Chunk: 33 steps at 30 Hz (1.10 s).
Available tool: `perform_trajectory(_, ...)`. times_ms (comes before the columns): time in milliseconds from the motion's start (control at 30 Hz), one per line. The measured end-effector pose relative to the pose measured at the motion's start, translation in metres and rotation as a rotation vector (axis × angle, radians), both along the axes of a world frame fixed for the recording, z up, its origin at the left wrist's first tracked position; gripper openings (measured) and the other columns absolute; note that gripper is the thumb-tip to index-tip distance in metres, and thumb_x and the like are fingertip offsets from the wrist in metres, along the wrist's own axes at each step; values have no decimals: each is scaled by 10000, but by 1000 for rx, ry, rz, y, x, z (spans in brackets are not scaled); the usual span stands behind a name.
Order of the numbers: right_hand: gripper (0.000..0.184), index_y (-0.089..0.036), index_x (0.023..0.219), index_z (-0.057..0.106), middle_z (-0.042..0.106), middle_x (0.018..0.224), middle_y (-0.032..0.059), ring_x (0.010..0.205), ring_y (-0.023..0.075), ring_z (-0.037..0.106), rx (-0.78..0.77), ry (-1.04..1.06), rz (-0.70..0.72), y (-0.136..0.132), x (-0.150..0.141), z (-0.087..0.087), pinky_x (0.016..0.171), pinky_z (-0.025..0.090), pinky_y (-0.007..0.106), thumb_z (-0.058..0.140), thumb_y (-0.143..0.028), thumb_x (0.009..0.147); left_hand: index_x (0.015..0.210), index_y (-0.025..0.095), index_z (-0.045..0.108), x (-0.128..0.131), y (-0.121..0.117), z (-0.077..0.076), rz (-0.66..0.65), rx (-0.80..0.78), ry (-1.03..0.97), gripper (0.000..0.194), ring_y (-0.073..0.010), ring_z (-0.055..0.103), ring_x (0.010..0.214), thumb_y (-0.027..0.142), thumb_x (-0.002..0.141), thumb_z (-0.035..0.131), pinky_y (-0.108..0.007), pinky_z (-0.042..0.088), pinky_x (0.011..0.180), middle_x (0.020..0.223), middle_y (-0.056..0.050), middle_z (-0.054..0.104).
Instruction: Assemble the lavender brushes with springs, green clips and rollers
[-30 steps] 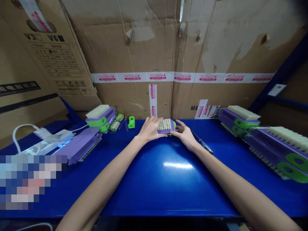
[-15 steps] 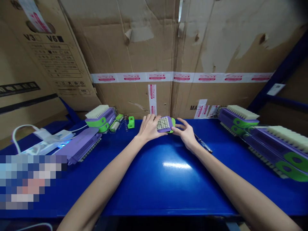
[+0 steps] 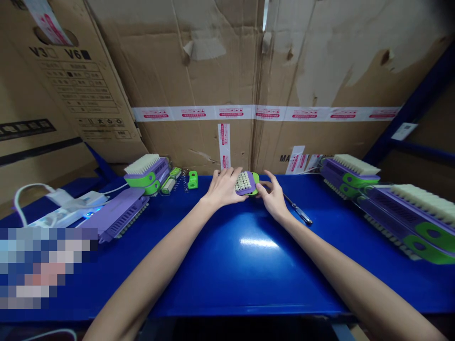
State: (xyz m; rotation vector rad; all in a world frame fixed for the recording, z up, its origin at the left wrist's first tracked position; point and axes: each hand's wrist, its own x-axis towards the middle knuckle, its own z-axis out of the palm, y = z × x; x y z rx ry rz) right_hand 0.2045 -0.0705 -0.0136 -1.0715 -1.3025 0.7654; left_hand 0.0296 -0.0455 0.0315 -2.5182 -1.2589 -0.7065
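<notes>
At the back middle of the table is a purple brush [image 3: 244,183] with pale bristles facing up and a green end piece [image 3: 256,183] at its right. My left hand [image 3: 224,187] is wrapped over the left part of this brush, hiding that end. My right hand [image 3: 273,193] is at the green end piece, thumb against its edge and fingers curled, the index finger raised away. Right of my right wrist lies a screwdriver [image 3: 302,215] with a clear handle. Further left on the table sit a loose green part [image 3: 192,180] and thin coiled springs [image 3: 185,181].
Similar brushes stand at right [image 3: 350,175], far right [image 3: 423,213] and left [image 3: 146,173]. A purple brush [image 3: 117,213] lies bristles down beside a white power strip [image 3: 64,213]. Small green-ended parts [image 3: 171,182] lie near the springs. Cardboard [image 3: 192,76] walls the blue table's [image 3: 227,265] back.
My right hand's index finger has lifted and drawn back from the end piece. My left hand and the brush have shifted slightly. The view has moved a little.
</notes>
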Motion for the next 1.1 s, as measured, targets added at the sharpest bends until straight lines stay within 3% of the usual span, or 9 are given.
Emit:
perform_trajectory(233,711,-224,1420,245,617,1111,112,678,168,603,64,-121,-25,-2,-2,-2,627,544,346,532,-503,832,1134,155,493,4,2,6,-69,-30,-48,664,-300,576,1014,440,585,733,-436,411,857,1101,-110,600)
perform_trajectory(467,653,-219,1415,264,603,1127,121,790,197,605,127,-134,-121,-8,-4,5,725,523,370,494,-483,863,1066,149,510,7,4,7,-55,47,-84,653,-299,587,979,526,578,725,-413,410,834,1046,-112,616)
perform_trajectory(633,616,-237,1441,214,559,1205,133,831,201,596,218,-234,-195,-12,-4,4,796,505,407,438,-429,900,1100,145,490,10,4,3,-78,129,-117,624,-293,576,992,480,617,702,-408,386,867,1052,-116,613)
perform_trajectory(800,628,-216,1439,246,542,1226,132,892,203,592,274,-307,-139,-12,-2,6,801,509,385,482,-365,877,1141,147,479,3,6,-7,-144,196,-73,581,-289,558,1001,403,651,659,-413,363,900,1055,-125,603)
perform_trajectory(933,475,-195,1312,467,611,1093,104,911,215,599,308,-431,-111,-8,6,9,829,502,378,481,-393,880,1235,156,460,-2,6,-14,-215,206,42,598,-303,539,1033,393,706,608,-451,336,931,1136,-144,580)
perform_trajectory(1100,418,-183,1271,515,605,1017,109,905,223,593,409,-645,-238,-9,8,8,817,501,375,384,-375,924,1268,163,450,0,4,-17,-225,213,49,590,-304,531,1061,386,737,580,-456,338,937,1183,-147,565)
